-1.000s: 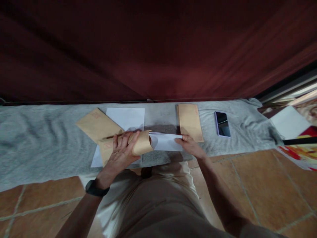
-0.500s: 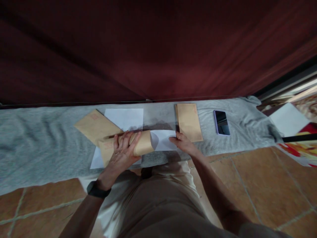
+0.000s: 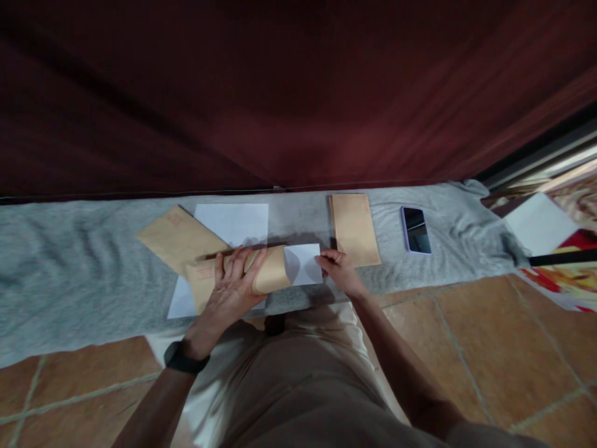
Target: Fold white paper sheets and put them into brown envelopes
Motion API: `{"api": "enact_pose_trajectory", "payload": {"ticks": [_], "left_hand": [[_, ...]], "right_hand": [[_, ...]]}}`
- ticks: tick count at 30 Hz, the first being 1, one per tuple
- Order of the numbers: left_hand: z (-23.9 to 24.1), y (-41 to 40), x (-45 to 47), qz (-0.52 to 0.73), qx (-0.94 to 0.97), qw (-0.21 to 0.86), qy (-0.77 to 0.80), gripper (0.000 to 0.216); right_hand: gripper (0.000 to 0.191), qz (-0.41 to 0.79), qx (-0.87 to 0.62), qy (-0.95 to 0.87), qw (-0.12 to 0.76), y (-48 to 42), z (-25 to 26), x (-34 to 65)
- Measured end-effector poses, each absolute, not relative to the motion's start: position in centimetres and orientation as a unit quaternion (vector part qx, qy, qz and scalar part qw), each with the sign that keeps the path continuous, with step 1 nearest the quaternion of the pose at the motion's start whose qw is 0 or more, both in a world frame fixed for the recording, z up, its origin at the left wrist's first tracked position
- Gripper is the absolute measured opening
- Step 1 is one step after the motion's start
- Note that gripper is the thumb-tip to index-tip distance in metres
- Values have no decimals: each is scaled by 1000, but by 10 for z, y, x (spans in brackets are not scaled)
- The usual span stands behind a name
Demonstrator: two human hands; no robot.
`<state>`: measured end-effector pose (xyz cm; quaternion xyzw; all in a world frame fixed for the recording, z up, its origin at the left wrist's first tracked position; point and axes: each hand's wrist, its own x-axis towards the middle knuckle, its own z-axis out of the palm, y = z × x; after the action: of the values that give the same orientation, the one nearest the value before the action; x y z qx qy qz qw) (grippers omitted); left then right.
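While the head view looks down on the grey cloth [image 3: 69,261], the left hand [image 3: 233,287] lies curled over a brown envelope [image 3: 270,274], bowing its mouth open, and the right hand [image 3: 339,271] pinches the outer edge of a folded white sheet [image 3: 303,264] partly inside it. Both look light, thin and easily creased; the sheet's stiffer folded edge seems the best hold.

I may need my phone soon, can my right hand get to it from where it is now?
Probably yes: the right hand is at the folded paper, and only a flat brown envelope lies between it and the phone.
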<state>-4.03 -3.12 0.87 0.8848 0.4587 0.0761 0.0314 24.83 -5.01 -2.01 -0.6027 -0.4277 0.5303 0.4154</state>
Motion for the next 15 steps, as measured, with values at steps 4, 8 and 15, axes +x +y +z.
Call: {"api": "enact_pose_trajectory", "payload": {"ticks": [4, 8, 15], "left_hand": [[9, -32, -39, 72, 885, 36, 458, 107], [7, -33, -36, 76, 888, 41, 452, 106], [6, -33, -33, 84, 892, 49, 442, 108]], "right_hand": [[34, 521, -601, -451, 404, -50, -23, 234], [23, 489, -600, -479, 413, -49, -22, 216], [7, 420, -640, -497, 409, -54, -26, 188]]}}
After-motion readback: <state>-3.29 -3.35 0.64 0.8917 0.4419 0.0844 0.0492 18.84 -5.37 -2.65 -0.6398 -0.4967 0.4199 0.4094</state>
